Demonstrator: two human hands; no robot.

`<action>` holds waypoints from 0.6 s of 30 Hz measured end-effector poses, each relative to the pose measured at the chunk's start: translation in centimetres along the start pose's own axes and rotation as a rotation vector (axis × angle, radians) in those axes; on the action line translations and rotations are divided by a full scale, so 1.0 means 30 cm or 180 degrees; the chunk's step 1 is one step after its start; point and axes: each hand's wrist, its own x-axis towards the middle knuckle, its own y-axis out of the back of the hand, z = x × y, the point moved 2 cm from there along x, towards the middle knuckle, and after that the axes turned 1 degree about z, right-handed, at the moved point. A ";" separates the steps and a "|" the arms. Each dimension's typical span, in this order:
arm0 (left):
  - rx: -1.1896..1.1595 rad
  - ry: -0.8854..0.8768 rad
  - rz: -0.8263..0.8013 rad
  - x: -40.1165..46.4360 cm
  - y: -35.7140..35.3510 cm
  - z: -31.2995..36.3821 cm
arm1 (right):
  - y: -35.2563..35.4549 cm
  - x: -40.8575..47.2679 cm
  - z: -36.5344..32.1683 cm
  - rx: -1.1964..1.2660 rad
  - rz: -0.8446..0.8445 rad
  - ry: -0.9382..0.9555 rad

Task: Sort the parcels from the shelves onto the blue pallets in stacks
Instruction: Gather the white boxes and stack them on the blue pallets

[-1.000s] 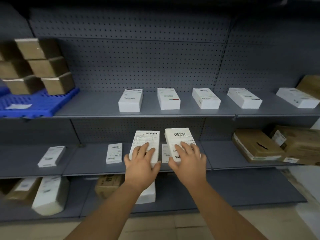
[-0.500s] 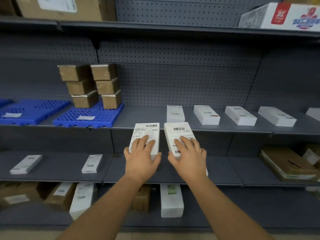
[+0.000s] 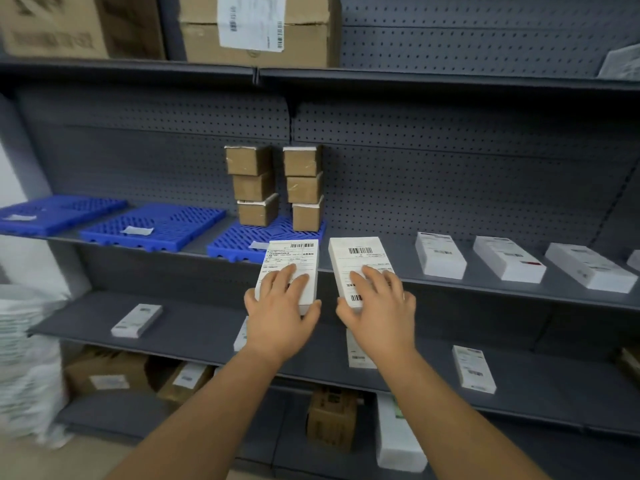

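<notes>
Each hand grasps a white parcel in the air before the shelves — the left hand (image 3: 277,317) holds the left parcel (image 3: 289,268), the right hand (image 3: 379,311) the right parcel (image 3: 360,265), fingers spread over the labels and thumbs under the near ends. Just beyond them the nearest blue pallet (image 3: 239,242) carries two stacks of brown boxes (image 3: 275,187).

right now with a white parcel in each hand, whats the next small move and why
Probably carry both left to the middle blue pallet. The left hand grips one white parcel, the right hand the other; the pallet ahead already bears two stacks of brown boxes.
</notes>
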 end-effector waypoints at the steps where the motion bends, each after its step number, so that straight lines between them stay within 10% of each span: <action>1: 0.0018 0.0033 -0.0004 0.009 0.000 -0.034 | -0.029 0.015 -0.031 0.0022 -0.0029 0.0033; 18: 0.0438 0.0361 0.0287 0.381 0.094 -0.637 | -0.427 0.440 -0.548 0.0538 0.0082 0.0345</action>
